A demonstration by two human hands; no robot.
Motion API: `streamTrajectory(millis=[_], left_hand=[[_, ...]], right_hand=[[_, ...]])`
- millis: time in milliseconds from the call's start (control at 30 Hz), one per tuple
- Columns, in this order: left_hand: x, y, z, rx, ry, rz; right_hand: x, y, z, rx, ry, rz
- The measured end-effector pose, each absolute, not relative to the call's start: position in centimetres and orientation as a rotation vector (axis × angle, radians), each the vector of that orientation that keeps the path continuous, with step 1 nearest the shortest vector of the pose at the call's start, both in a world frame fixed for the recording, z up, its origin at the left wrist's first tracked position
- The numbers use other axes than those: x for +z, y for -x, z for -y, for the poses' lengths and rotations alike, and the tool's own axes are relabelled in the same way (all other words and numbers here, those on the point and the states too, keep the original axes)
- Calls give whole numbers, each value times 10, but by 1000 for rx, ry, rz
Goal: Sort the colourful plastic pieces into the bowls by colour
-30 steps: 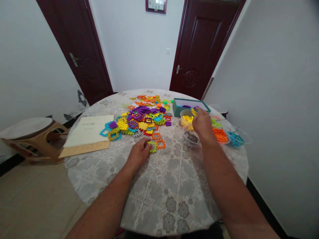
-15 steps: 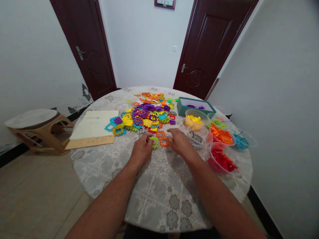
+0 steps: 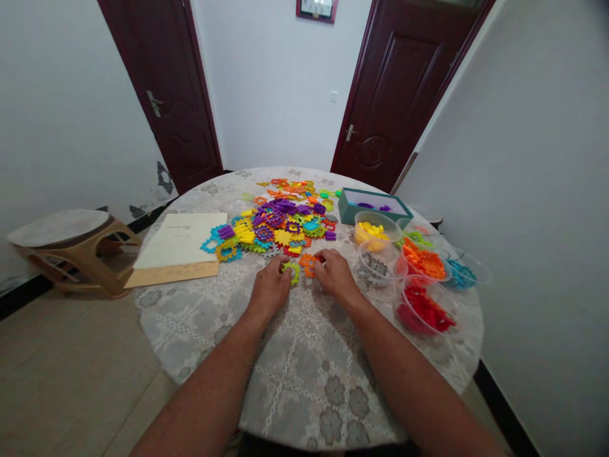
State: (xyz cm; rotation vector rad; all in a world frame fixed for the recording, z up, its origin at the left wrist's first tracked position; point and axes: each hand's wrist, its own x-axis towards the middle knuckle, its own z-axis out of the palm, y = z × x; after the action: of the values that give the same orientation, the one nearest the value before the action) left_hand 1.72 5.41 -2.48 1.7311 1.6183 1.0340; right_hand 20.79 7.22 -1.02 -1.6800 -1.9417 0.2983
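Observation:
My left hand (image 3: 270, 289) rests on the round table (image 3: 304, 381) with its fingertips pinched on a green toothed plastic piece (image 3: 294, 271). Just to its right, my right hand (image 3: 334, 274) curls its fingers over an orange square piece (image 3: 307, 261). Both hands lie at the near edge of a big heap of coloured plastic pieces (image 3: 280, 222) in purple, yellow, orange and blue.
Clear bowls stand at the right: yellow pieces (image 3: 373, 228), grey (image 3: 375, 263), orange (image 3: 424, 259), red (image 3: 423, 308), blue (image 3: 461, 271). A teal box (image 3: 373, 204) sits behind them. Cardboard sheets (image 3: 178, 244) lie at the left. A wooden stool (image 3: 66, 244) stands beside the table.
My right hand came back from the yellow bowl to the orange pieces beside my left hand and closed on one. My left hand stayed on the green piece.

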Motion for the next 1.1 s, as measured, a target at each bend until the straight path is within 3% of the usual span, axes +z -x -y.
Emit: streamTrajectory(millis=[267, 533, 733, 900, 1100], left_hand=[[-24, -14, -58, 950, -1823, -1688], [-27, -11, -64, 883, -1862, -1680], [-27, -11, -64, 883, -1889, -1683], [-29, -10, -65, 868, -1890, -1690], [-30, -9, -67, 865, -1908, -1678]], right_hand=[[-15, -189, -104, 327, 1952, 1847], [-14, -194, -100, 393, 1849, 1802], [21, -204, -72, 501, 1658, 1771], [69, -264, -29, 594, 1477, 1751], [97, -404, -21, 475, 1783, 1629]])
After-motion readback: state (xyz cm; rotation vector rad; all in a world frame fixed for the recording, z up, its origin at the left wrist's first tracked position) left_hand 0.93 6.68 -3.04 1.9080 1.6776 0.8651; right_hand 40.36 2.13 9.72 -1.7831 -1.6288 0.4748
